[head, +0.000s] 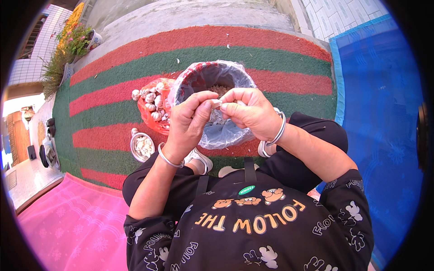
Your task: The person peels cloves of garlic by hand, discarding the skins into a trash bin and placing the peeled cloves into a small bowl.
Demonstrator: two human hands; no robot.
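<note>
Between the fingertips of both hands is a pale garlic clove (216, 103), held over a bucket (249, 78) lined with a clear plastic bag. My left hand (191, 117) pinches one end with thumb and forefinger. At the other end, the thumb and forefinger of my right hand (249, 106) also grip it; another whitish piece shows by the right fingers. Garlic skins (217, 117) lie inside the bucket, partly hidden by my hands. Left of the bucket, a red plastic bag (144, 117) holds several whole garlic bulbs (150, 98). Nearer me, peeled cloves (144, 147) fill a small bowl (133, 149).
A red and green striped mat (101, 135) covers the ground, with scraps of skin on it. My shoes (203, 161) flank the bucket's near side. A blue curtain (376, 84) hangs at right, a pink one (74, 223) at lower left. Potted plants (79, 44) stand at upper left.
</note>
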